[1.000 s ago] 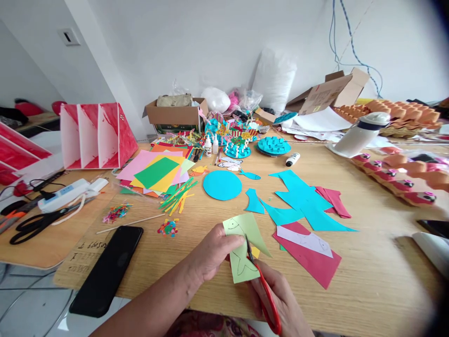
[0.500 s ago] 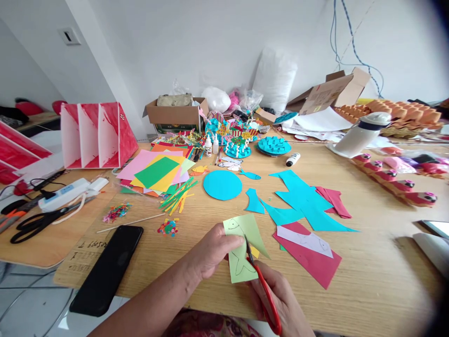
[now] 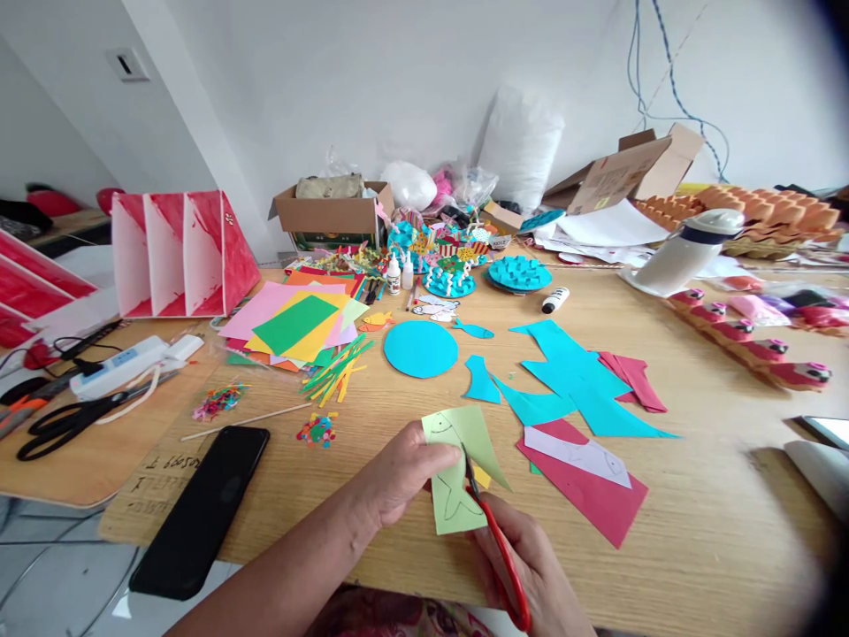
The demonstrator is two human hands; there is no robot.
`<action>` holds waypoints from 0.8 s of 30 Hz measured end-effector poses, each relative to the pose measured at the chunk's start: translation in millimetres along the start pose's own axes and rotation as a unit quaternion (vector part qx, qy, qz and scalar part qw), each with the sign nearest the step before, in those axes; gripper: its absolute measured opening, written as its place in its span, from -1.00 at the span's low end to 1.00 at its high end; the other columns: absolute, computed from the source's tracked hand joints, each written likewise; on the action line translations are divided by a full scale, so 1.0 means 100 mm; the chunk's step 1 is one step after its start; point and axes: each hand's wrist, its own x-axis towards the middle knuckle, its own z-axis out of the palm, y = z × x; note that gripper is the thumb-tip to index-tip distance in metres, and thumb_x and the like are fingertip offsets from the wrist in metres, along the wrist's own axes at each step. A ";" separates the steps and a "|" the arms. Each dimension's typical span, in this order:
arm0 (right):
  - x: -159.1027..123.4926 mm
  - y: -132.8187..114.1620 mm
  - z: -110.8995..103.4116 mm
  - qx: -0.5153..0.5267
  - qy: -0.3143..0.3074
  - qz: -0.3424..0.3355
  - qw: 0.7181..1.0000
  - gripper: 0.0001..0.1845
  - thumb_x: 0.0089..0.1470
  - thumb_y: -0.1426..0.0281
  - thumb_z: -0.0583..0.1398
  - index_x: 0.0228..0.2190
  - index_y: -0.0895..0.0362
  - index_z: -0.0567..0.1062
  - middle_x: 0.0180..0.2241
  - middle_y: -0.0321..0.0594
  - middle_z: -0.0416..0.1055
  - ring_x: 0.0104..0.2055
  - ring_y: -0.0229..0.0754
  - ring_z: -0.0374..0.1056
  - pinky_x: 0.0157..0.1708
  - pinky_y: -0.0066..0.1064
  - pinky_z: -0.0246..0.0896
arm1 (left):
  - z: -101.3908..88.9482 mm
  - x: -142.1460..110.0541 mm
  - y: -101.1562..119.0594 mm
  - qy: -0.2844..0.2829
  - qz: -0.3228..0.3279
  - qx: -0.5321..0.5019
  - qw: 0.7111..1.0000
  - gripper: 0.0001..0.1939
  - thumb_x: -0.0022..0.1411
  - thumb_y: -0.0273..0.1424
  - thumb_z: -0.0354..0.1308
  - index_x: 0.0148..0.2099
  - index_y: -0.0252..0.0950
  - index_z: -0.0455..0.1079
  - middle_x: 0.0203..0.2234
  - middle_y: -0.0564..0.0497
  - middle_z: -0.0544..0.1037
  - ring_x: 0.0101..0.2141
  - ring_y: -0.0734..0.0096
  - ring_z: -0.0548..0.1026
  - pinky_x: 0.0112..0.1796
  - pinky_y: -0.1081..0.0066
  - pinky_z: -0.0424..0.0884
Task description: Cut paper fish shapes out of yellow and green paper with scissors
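Note:
Near the table's front edge, my left hand pinches a light green paper with its thumb on top. A fish is drawn on this sheet in dark line, and a slit runs in from its right side. My right hand grips red-handled scissors, whose dark blades sit in the slit beside the fish outline, close to my left thumb. The lower fingers of my right hand are partly hidden under the sheet. A small yellow piece shows behind the paper.
Ahead lie a blue paper circle, blue offcuts and a red sheet under a white strip. Left are a black phone, black scissors, a wooden stick and stacked coloured paper. A white bottle stands right.
The view has shifted very slightly. My hands, the green paper and the scissors keep practically the same position.

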 end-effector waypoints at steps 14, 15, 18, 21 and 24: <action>0.01 -0.01 0.03 0.029 -0.006 0.000 1.000 -0.47 0.00 -0.07 0.02 -0.66 0.12 0.20 -0.71 -0.43 0.05 -0.67 -0.36 -0.05 -0.69 -0.51 -0.20 | -0.02 0.00 -0.04 0.038 0.040 0.022 0.998 -0.81 -0.01 -0.38 0.10 -0.35 -0.39 0.41 -0.59 0.07 0.40 -0.56 0.52 0.32 -0.49 0.53 0.26; 0.01 -0.01 0.03 0.030 -0.007 0.004 1.000 -0.46 -0.01 -0.08 0.01 -0.67 0.12 0.19 -0.71 -0.44 0.04 -0.67 -0.36 -0.05 -0.69 -0.52 -0.21 | -0.02 0.01 -0.03 0.038 0.038 0.022 0.998 -0.82 -0.01 -0.38 0.10 -0.35 -0.39 0.41 -0.59 0.07 0.39 -0.56 0.53 0.31 -0.49 0.53 0.26; 0.02 0.00 0.03 0.022 0.002 0.003 1.000 -0.46 0.00 -0.08 0.01 -0.67 0.12 0.19 -0.71 -0.44 0.02 -0.65 -0.37 -0.06 -0.68 -0.52 -0.22 | -0.01 0.01 -0.03 0.039 0.029 0.016 0.999 -0.81 -0.03 -0.38 0.11 -0.34 -0.39 0.42 -0.59 0.08 0.38 -0.55 0.52 0.30 -0.48 0.52 0.26; 0.02 0.02 0.03 0.009 0.003 0.003 1.000 -0.46 0.02 -0.06 0.00 -0.68 0.12 0.19 -0.73 -0.44 0.05 -0.66 -0.36 -0.05 -0.67 -0.50 -0.22 | 0.00 0.01 -0.02 0.016 0.033 0.012 0.999 -0.79 -0.03 -0.37 0.11 -0.33 -0.38 0.42 -0.58 0.08 0.38 -0.52 0.50 0.32 -0.43 0.50 0.27; 0.02 0.03 0.02 0.007 -0.004 -0.001 1.000 -0.47 0.04 -0.05 -0.01 -0.68 0.11 0.18 -0.75 -0.44 0.08 -0.67 -0.36 -0.02 -0.66 -0.48 -0.20 | 0.00 0.00 -0.02 0.013 0.028 0.009 0.999 -0.79 -0.03 -0.37 0.11 -0.32 -0.38 0.43 -0.57 0.07 0.39 -0.51 0.49 0.32 -0.42 0.49 0.27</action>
